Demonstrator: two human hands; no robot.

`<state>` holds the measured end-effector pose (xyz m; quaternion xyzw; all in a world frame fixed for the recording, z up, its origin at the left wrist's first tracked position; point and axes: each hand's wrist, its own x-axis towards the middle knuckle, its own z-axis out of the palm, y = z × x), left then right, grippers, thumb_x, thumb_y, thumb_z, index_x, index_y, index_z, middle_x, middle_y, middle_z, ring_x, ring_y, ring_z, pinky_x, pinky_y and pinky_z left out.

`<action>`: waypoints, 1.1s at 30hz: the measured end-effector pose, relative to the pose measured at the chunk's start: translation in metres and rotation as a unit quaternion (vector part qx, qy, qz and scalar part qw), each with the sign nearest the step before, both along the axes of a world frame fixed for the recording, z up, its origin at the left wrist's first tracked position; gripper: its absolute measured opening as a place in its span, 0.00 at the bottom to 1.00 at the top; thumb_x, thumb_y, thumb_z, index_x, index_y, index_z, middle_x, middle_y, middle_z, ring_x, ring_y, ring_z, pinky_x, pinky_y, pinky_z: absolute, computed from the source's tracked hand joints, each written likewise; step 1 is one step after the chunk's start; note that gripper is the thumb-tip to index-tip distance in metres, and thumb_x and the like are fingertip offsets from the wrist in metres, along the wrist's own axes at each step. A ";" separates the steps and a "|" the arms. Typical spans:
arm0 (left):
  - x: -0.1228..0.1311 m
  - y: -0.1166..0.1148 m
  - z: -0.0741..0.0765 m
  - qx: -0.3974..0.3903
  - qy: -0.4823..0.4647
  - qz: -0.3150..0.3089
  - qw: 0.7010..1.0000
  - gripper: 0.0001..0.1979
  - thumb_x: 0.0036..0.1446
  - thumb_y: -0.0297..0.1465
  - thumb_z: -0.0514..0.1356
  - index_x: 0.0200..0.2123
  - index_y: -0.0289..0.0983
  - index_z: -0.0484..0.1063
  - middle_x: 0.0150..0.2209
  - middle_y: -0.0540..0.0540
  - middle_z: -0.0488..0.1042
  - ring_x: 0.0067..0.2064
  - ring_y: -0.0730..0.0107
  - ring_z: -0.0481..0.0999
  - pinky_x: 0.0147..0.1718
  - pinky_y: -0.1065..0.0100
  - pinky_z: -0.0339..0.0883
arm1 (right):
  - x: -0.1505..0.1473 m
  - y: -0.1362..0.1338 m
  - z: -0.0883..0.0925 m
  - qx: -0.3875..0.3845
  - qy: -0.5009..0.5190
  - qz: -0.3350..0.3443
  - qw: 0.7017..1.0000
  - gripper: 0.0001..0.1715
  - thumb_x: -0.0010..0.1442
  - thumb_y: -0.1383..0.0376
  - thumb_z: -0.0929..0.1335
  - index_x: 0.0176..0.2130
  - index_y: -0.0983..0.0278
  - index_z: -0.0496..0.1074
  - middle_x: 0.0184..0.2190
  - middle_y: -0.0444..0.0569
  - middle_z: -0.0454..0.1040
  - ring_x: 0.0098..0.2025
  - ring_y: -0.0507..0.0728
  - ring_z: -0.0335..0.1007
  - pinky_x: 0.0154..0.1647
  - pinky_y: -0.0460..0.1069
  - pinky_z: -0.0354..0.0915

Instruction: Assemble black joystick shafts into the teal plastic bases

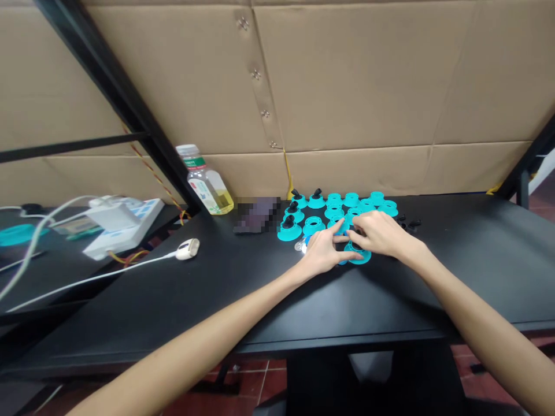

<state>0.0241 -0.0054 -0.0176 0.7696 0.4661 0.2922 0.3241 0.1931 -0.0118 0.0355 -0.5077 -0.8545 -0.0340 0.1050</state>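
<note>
Both my hands meet over one turquoise flanged ring (359,257) lying on the black table (277,289). My left hand (323,249) pinches at the ring's left side, fingers curled with the index stretched toward it. My right hand (379,234) covers the ring's top with bent fingers, seemingly pressing a small black piece into it. Behind them stand several more turquoise rings (342,208); three at the left carry black plugs (292,208). A few loose black plugs (410,222) lie to the right of my right hand. Small shiny bits (300,246) sit by my left hand.
A plastic bottle of yellow liquid (206,182) stands at the back left beside a slanted black frame bar (130,110). A white power strip (125,222) and white cables with a small plug (187,249) lie left. Cardboard sheets (347,86) form the back wall.
</note>
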 end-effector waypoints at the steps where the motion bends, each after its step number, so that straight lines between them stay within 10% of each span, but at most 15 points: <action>1: 0.000 0.000 -0.001 -0.001 -0.004 -0.001 1.000 0.48 0.44 0.39 0.69 0.66 0.37 0.53 0.46 0.41 0.78 0.44 0.51 0.78 0.40 0.59 0.69 | 0.000 0.001 -0.002 0.006 -0.016 -0.018 1.000 0.19 0.61 0.62 0.60 0.27 0.68 0.74 0.25 0.52 0.73 0.24 0.51 0.60 0.25 0.47 0.43; 12: 0.000 0.000 -0.001 0.013 -0.003 -0.012 1.000 0.52 0.41 0.46 0.70 0.66 0.38 0.52 0.49 0.38 0.76 0.35 0.58 0.80 0.38 0.61 0.70 | 0.007 -0.004 0.002 -0.001 -0.046 -0.096 0.994 0.40 0.68 0.50 0.50 0.25 0.67 0.76 0.22 0.54 0.72 0.26 0.55 0.66 0.26 0.47 0.47; 22: 0.001 -0.004 0.004 0.039 0.023 -0.013 0.999 0.50 0.45 0.48 0.67 0.66 0.37 0.51 0.41 0.43 0.81 0.26 0.64 0.76 0.32 0.65 0.67 | 0.015 -0.007 0.001 -0.033 0.022 0.015 0.999 0.28 0.64 0.55 0.59 0.20 0.66 0.69 0.15 0.44 0.63 0.20 0.48 0.47 0.24 0.47 0.41; 28: 0.002 -0.002 0.003 0.060 0.041 -0.011 0.997 0.48 0.44 0.47 0.68 0.65 0.37 0.54 0.38 0.46 0.81 0.31 0.62 0.78 0.35 0.64 0.68 | 0.010 -0.009 0.002 -0.021 0.036 0.014 0.999 0.37 0.66 0.49 0.55 0.18 0.67 0.70 0.16 0.45 0.63 0.20 0.48 0.49 0.25 0.47 0.42; 33: 0.001 -0.001 0.001 0.042 0.024 -0.018 0.999 0.49 0.44 0.48 0.67 0.66 0.37 0.53 0.45 0.40 0.79 0.32 0.60 0.79 0.35 0.63 0.69 | 0.031 -0.008 0.010 -0.072 0.166 0.057 0.982 0.20 0.61 0.53 0.64 0.32 0.66 0.74 0.22 0.44 0.71 0.24 0.48 0.59 0.27 0.44 0.50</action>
